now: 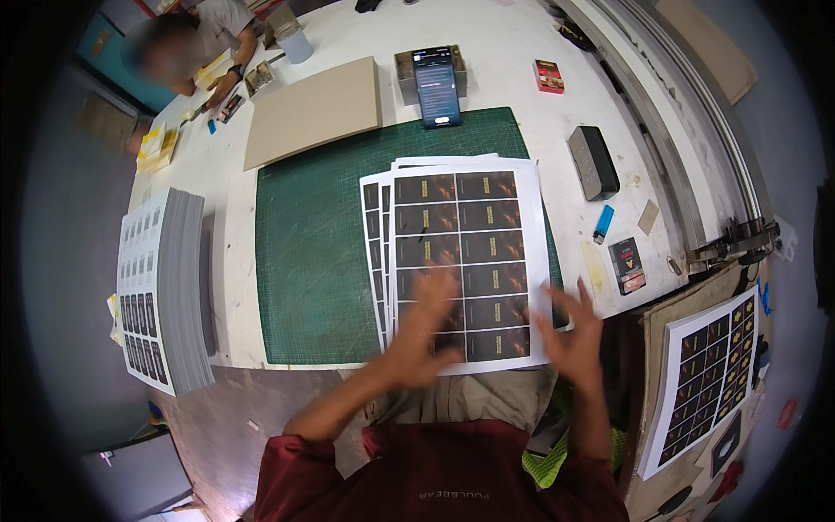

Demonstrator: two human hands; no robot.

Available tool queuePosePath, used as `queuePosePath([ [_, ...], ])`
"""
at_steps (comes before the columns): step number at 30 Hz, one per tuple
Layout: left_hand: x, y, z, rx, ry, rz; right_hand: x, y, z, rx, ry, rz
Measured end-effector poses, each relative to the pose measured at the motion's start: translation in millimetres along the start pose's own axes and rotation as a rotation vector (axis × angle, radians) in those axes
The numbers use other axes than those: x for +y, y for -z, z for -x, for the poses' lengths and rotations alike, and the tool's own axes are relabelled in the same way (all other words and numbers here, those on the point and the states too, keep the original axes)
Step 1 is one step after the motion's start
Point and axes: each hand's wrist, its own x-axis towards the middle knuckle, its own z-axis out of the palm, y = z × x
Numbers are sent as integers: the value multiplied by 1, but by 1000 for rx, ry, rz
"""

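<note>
Sheets (492, 261) with dark printed panels lie stacked in the head view on a green cutting mat (317, 261) at the table's (487, 30) near edge. The left hand (422, 344), blurred, is over them, fingers spread, gripping nothing; the right hand (576, 337), equally loose, is by their right edge, contact unclear.

A head-worn fisheye looks down on the worktable (235, 278) from nearby

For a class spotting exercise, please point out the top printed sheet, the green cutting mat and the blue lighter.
Top printed sheet (491, 248), head view: its printed grid.
Green cutting mat (315, 252), head view: bare left part.
Blue lighter (603, 224), head view: its body.
</note>
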Motion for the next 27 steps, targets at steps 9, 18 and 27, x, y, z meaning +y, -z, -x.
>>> queuePosePath([
  [9,-144,58,-69,542,503,489,70,-75,-170,-136,-289,-911],
  [18,-146,54,-59,734,329,697,55,-85,-171,-249,-201,-628],
  [27,-46,-3,46,473,359,606,38,-53,-23,-257,-89,-664],
])
